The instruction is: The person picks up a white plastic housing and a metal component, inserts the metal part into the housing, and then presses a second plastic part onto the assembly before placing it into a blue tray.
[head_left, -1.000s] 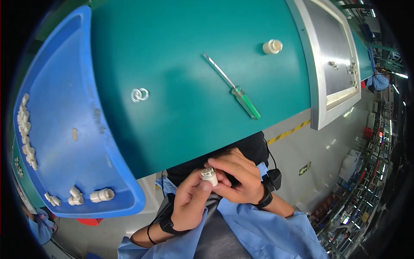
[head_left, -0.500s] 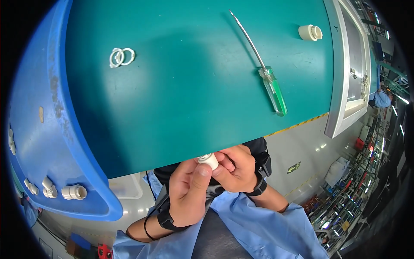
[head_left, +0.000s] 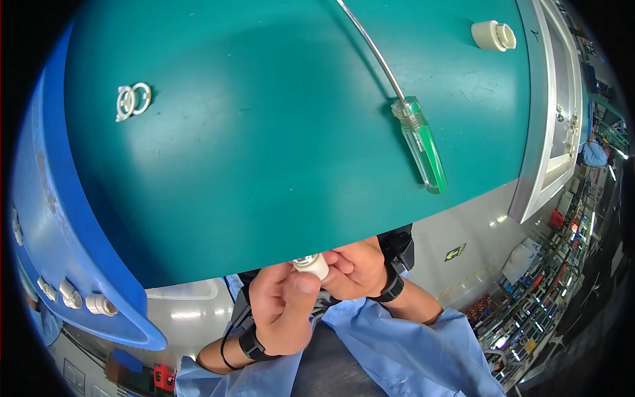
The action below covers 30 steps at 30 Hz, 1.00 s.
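Observation:
Just off the table's front edge, a small white cylindrical plastic fitting (head_left: 312,266) is held between both hands. My left hand (head_left: 281,306) is closed on its left side, thumb laid along it. From the right, my right hand (head_left: 357,270) pinches the same piece with bent fingers. Its upper end shows some dark detail too small to make out. On the green table (head_left: 264,152) lies a screwdriver (head_left: 421,145) with a clear and green handle, its tip out of view. Two overlapping white rings (head_left: 133,100) rest at the far left, and a cream cylindrical fitting (head_left: 493,36) sits at the far right.
A blue tray (head_left: 56,218) along the left holds several white fittings (head_left: 101,304). On the right stands a white-framed box (head_left: 539,132) with small parts inside. Grey floor (head_left: 463,225) and crowded shelving (head_left: 542,298) lie beyond the table's right side.
The view has shifted, so the rings and tray appear farther left and the screwdriver lower. Both hands still grip the white fitting, with little visible change in their hold.

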Each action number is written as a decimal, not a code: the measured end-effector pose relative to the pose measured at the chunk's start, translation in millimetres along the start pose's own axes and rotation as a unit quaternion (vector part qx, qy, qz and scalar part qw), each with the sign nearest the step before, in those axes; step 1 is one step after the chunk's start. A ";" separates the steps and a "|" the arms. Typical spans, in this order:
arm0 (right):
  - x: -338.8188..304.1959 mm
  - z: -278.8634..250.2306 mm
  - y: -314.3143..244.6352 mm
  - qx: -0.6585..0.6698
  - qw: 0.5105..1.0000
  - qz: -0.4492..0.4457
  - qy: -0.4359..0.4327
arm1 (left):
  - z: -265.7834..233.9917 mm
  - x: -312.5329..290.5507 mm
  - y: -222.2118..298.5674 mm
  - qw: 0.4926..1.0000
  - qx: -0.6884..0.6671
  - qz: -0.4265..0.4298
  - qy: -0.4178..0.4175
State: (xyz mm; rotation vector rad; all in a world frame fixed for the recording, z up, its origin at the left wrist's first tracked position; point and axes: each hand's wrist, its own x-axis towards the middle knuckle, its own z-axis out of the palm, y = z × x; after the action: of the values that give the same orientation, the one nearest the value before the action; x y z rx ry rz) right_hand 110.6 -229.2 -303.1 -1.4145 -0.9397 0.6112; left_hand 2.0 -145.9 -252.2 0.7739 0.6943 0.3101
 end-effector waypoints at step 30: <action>-2.7 6.2 2.1 0.112 0.991 0.078 -0.007 | 7.9 1.6 -1.1 0.997 0.025 0.036 0.056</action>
State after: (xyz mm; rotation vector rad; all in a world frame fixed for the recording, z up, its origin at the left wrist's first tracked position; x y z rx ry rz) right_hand 104.4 -227.9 -306.1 -1.2892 -0.7499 0.8180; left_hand 8.5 -150.0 -249.7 0.8344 0.7827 0.4052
